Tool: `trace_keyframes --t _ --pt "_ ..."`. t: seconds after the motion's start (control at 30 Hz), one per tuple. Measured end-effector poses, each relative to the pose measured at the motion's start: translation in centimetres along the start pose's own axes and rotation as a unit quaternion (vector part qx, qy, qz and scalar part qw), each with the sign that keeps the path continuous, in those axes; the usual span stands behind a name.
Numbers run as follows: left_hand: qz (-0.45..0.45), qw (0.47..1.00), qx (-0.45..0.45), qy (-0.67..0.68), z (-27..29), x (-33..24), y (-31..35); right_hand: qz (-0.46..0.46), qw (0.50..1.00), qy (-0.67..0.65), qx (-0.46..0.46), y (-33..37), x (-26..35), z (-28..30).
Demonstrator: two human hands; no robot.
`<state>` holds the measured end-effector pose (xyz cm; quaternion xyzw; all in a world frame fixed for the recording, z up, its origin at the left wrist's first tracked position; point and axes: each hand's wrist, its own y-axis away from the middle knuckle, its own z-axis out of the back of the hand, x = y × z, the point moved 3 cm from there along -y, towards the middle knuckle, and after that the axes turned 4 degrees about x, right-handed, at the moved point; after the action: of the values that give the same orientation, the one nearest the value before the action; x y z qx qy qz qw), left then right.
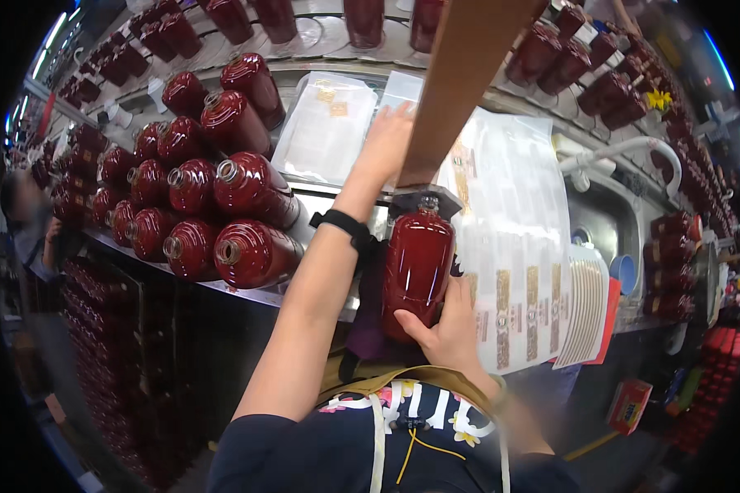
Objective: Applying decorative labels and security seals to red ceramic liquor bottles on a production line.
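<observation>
A glossy dark red bottle (pixel 420 261) lies in front of me, its threaded neck pointing away toward a grey bracket at the foot of a brown post. My right hand (pixel 450 333) grips its near end, thumb on top and fingers along the right side. My left arm reaches past the bottle. Beyond it, my left hand (pixel 390 135) rests with fingers stretched out by a translucent sheet (pixel 401 89), left of the post; the post partly hides the fingertips. White sheets with gold decals (pixel 514 222) spread out to the right of the bottle.
Several red bottles (pixel 191 185) crowd the bench at left, open necks toward me. A tray with a pale sheet (pixel 325 131) sits behind them. The brown post (pixel 452 90) rises across the middle. A sink (pixel 604 214), white pipe and blue cup (pixel 622 273) are at right. Bottles line the conveyor behind.
</observation>
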<state>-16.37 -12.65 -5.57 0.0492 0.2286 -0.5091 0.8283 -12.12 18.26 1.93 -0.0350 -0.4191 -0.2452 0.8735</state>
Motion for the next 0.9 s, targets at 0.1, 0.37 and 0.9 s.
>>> trace_keyframes --t 0.1,0.37,0.9 --pt "-0.104 0.99 0.047 0.077 -2.2 -1.7 -0.8 -0.006 1.0 -0.006 0.009 0.0 -0.3 -0.1" --pt "-0.082 0.919 0.009 0.385 -8.0 3.2 -2.3 0.022 0.997 -0.075 -0.002 -0.3 -0.1 -1.0" --pt "0.231 0.952 -0.153 0.13 2.3 2.1 3.2 0.004 0.997 -0.068 -0.022 0.3 -0.9 -1.0"
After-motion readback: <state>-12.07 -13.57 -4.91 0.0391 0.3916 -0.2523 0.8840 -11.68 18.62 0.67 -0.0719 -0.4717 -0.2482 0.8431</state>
